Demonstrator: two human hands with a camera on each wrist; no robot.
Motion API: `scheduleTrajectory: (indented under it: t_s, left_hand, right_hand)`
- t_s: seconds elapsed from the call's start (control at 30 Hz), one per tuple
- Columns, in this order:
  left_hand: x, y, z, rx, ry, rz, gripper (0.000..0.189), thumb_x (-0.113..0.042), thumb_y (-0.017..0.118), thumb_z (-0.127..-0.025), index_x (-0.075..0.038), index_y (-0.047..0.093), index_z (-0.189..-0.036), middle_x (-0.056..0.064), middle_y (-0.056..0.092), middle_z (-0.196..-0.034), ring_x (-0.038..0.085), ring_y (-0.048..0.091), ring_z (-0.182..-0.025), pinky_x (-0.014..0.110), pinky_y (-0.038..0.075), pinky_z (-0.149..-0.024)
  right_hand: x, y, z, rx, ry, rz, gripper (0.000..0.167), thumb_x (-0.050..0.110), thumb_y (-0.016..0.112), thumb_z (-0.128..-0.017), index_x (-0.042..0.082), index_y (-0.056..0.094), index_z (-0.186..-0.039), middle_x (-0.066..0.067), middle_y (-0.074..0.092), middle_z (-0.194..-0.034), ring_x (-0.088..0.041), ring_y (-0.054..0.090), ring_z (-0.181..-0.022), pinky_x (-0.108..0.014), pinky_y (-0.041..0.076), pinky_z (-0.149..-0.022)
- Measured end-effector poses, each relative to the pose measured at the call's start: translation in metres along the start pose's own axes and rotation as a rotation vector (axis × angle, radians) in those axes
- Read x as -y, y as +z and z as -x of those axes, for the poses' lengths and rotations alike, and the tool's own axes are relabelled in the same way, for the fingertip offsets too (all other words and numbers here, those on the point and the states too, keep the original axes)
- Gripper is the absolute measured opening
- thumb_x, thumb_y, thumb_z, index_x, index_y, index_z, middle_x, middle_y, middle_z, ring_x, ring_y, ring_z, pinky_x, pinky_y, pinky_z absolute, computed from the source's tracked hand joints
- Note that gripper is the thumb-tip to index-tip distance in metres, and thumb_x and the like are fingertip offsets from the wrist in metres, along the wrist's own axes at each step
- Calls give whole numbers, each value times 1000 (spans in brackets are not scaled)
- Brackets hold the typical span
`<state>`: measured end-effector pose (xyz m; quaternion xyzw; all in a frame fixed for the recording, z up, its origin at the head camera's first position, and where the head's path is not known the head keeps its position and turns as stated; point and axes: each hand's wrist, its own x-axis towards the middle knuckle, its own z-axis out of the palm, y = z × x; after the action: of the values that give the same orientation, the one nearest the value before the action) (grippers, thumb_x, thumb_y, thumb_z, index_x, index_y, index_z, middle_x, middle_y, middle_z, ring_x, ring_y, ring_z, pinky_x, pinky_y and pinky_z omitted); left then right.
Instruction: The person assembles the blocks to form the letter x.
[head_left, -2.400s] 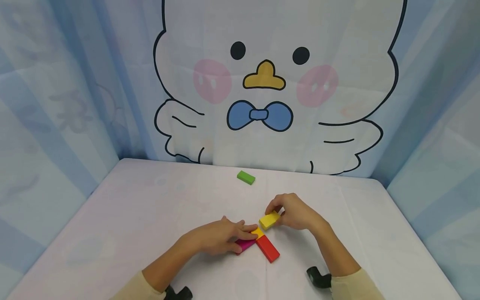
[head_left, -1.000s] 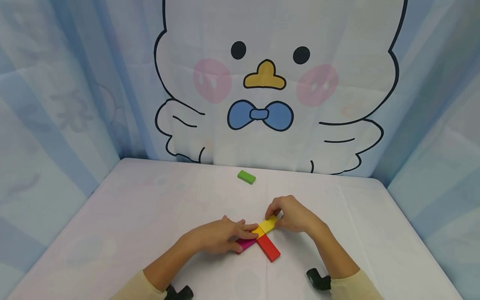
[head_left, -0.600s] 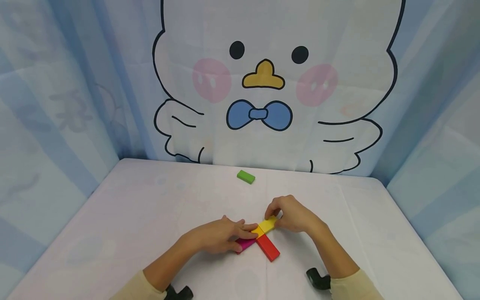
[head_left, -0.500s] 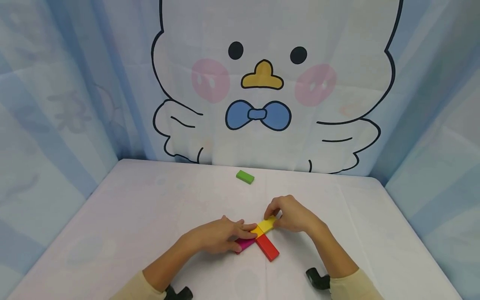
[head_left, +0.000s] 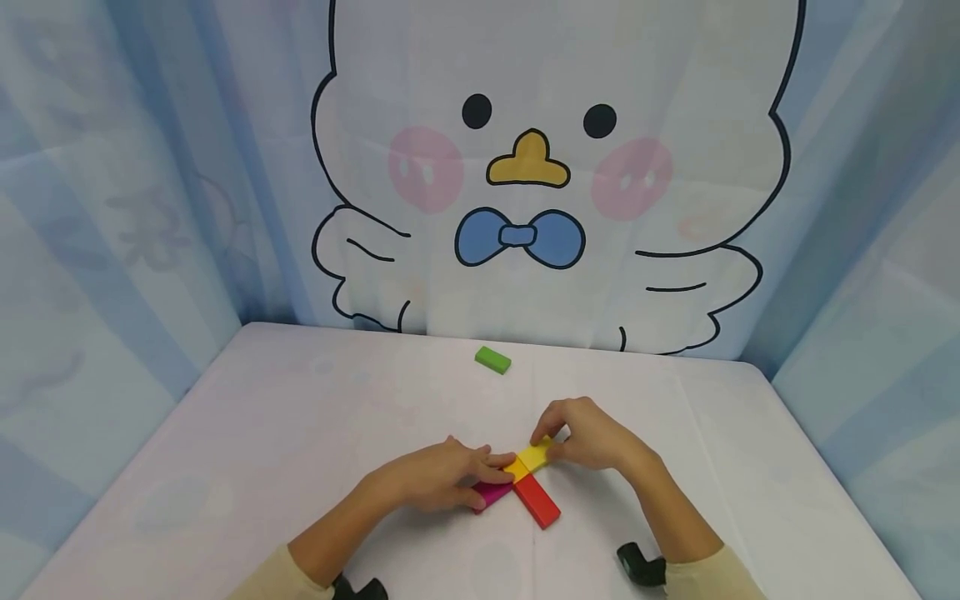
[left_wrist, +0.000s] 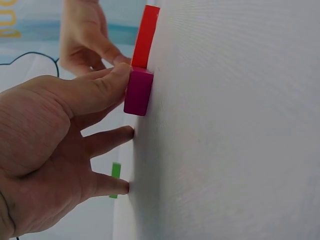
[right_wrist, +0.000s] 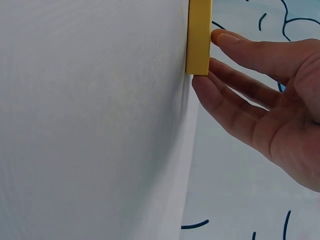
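My left hand reaches in from the left with its fingers extended, touching a magenta block and an orange block. In the left wrist view its thumb lies at the upper edge of the magenta block, while two other fingers rest spread on the table. My right hand holds a yellow block at its far end. The yellow block abuts the orange one, in line with the magenta. A red block slants toward me from the orange one. Fingers partly cover the magenta, orange and yellow blocks.
A green block lies apart near the back edge of the white-covered table. Behind stands a curtain with a cartoon bird, and more curtains flank both sides. A black wrist device sits by the right cuff.
The yellow block, apart from the orange one at first, moved in against it in my right hand. The left hand has stayed in place. The view has tilted slightly upward since.
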<state>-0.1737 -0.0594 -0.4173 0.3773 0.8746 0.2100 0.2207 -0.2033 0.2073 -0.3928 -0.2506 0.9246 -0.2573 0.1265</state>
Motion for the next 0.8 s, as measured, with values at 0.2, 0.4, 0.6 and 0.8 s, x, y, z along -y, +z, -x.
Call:
scheduleTrajectory:
  t_s: [0.2,0.4,0.6,0.8]
  left_hand:
    - [2,-2,0,-24,35,5,51,-28,72,-99,-34,58,-149,-19,48,-158,16,48,-148,46,41,-121]
    - [7,-6,3,-50,50,-4,49,-26,71,-100,-28,60,-148,-15,54,-154,11,49,-146,35,45,-117]
    - [13,-11,3,-72,38,-3,45,-26,69,-102,-26,62,-147,-14,59,-150,9,51,-145,38,45,-118]
    - [18,-18,6,-103,41,8,42,-23,66,-103,-23,64,-145,-12,60,-149,10,52,-144,43,44,-119]
  right_hand:
    - [-4,-2,4,-18,-49,-40,20,2,74,-91,16,82,-102,2,74,-110,-24,67,-108,-29,61,-84]
    - [-7,-1,9,-57,-117,-54,21,1,70,-95,15,81,-108,5,74,-110,-24,68,-109,-37,61,-91]
    - [-9,0,17,-70,-175,-42,27,1,70,-96,20,81,-111,10,75,-111,-18,70,-109,-41,60,-96]
    - [-7,3,25,-18,-215,-37,30,3,70,-97,22,81,-117,12,75,-118,-13,70,-115,-35,58,-100]
